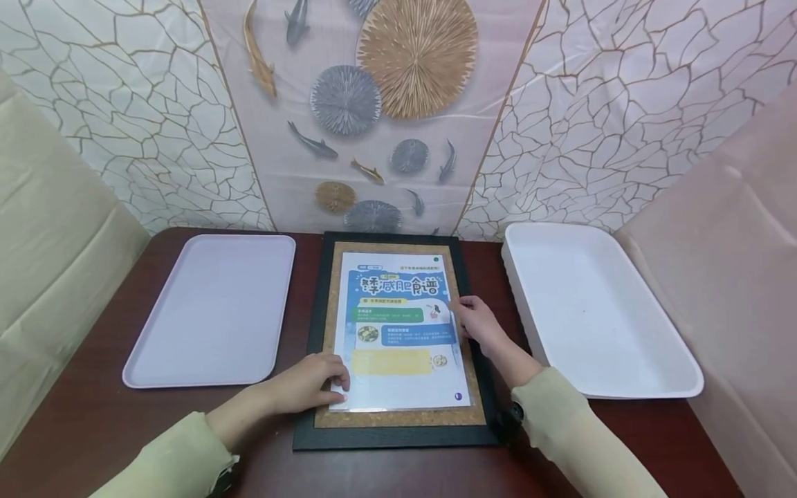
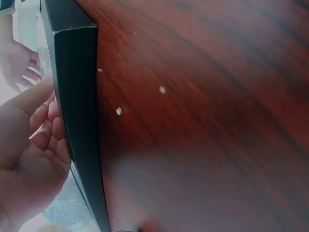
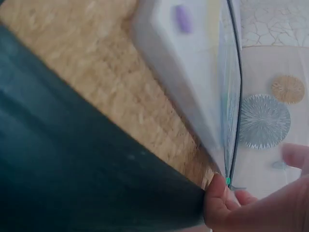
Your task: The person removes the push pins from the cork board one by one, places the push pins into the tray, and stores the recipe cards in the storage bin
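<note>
A printed sheet (image 1: pixel 398 387) with a glossy surface lies over the cork board (image 1: pixel 429 418) inside a black frame (image 1: pixel 398 437). Blue, green and yellow panels cover it under large Chinese characters. At its lower left edge, my left hand (image 1: pixel 311 384) rests with bent fingertips and thumb apart, both touching the sheet. My right hand (image 1: pixel 479 321) pinches the right edge around mid-height. In the right wrist view, the thumb and fingers of that hand (image 3: pixel 251 203) meet at the sheet's edge, beside the frame. The left wrist view shows the left hand (image 2: pixel 34 150) beside the frame's black side.
A pale shallow tray (image 1: pixel 212 311) lies on the left of the dark red table (image 1: pixel 386 477). On the right stands a deeper white tray (image 1: pixel 598 311). Patterned cloth (image 1: pixel 411 55) hangs behind, and plain pale cloth (image 1: pixel 728 228) closes the sides.
</note>
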{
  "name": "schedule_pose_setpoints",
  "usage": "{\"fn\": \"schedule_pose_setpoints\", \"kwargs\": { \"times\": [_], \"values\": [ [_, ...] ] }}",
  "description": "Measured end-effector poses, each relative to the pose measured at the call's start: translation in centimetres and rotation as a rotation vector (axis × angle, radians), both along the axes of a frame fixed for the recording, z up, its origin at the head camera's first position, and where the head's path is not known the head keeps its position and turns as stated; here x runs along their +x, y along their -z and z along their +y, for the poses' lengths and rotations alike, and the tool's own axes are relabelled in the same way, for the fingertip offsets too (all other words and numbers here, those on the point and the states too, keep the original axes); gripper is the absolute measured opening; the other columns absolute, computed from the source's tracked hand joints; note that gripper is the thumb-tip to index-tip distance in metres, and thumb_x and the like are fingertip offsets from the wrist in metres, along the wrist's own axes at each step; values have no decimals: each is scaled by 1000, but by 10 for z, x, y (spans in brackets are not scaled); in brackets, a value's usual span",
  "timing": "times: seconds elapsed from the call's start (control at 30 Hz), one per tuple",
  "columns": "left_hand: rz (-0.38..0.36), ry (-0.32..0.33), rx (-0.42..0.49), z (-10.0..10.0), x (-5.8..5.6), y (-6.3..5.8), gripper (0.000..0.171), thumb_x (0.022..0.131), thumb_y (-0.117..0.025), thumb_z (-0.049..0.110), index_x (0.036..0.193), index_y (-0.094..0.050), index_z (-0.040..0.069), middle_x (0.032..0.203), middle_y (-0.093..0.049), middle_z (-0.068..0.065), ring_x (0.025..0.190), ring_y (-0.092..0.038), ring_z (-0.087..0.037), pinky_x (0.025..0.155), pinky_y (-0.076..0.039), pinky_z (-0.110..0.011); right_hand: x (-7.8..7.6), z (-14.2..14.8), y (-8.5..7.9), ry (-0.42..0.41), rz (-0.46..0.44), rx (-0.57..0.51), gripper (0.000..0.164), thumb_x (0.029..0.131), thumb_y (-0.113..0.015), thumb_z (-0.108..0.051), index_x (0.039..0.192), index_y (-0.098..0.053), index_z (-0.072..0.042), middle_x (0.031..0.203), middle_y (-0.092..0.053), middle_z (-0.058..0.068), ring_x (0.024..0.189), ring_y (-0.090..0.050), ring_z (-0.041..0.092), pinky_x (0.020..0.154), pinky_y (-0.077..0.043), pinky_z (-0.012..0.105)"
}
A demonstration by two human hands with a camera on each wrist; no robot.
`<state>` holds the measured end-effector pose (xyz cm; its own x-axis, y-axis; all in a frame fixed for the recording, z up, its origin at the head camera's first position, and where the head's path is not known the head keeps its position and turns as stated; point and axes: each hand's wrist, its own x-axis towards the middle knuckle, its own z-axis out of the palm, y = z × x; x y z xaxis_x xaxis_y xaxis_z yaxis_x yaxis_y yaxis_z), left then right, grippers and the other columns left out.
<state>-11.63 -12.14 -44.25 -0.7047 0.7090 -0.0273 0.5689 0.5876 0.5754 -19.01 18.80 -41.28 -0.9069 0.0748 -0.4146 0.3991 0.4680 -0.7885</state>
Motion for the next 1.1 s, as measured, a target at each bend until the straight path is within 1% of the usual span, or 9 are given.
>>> {"fn": "schedule_pose_setpoints", "kwargs": {
  "times": [0.1,0.17,0.27,0.37,0.47,0.6,0.73,0.93,1.1],
  "values": [
    [1,4,-15,2,0,-1,6,84,-68,21,81,-63,21,78,-55,12,76,-46,-3,72,-40,-23,-1,2,5,-53,21,140,56,93,-54,-21,140,-31,0,124,-50,23,108,-54,31,91,-47,42],
    [9,8,-29,3,0,-2,8,84,-68,21,78,-62,22,75,-52,12,74,-44,-3,71,-37,-23,-3,4,8,-77,52,202,54,90,-58,-12,138,-36,2,112,-55,22,97,-58,28,82,-50,36],
    [6,10,-43,5,0,-4,10,84,-68,20,77,-62,21,72,-50,10,71,-42,-3,69,-35,-23,-6,7,11,-88,78,220,51,87,-61,-3,134,-42,3,99,-57,19,83,-60,24,70,-52,29],
    [-15,8,-57,6,-1,-5,10,83,-69,20,76,-62,20,71,-49,9,69,-40,-3,66,-34,-21,-8,10,13,-90,76,198,51,86,-63,-1,133,-45,3,92,-57,16,76,-59,21,65,-52,26],
    [-48,0,-72,8,-3,-7,10,82,-70,19,75,-63,19,70,-48,7,68,-40,-4,64,-33,-20,-9,11,15,-97,83,199,51,85,-63,-1,133,-45,2,91,-57,15,75,-59,19,63,-51,25],
    [-119,-19,-94,11,-5,-10,10,82,-70,17,74,-64,17,70,-47,6,68,-40,-6,63,-32,-21,-9,12,17,-97,93,205,51,85,-64,-1,133,-46,2,90,-57,14,75,-58,19,63,-52,25],
    [-170,-20,-112,13,-7,-17,11,81,-70,15,72,-63,16,70,-47,4,67,-40,-7,63,-30,-23,-10,12,18,-98,102,207,51,85,-63,-1,133,-46,1,90,-57,14,73,-58,18,62,-52,24],
    [-194,12,-126,12,-9,-20,13,81,-68,15,70,-62,16,70,-46,4,66,-39,-7,64,-29,-23,-9,12,18,-91,98,213,50,85,-63,-1,132,-47,0,90,-56,13,73,-58,18,62,-51,24],
    [-209,61,-127,8,-6,-23,13,80,-70,17,69,-65,19,77,-47,5,74,-40,-7,68,-31,-23,-9,13,16,-85,88,206,50,86,-63,-2,132,-47,-1,91,-56,13,75,-57,18,63,-51,24]
  ]
}}
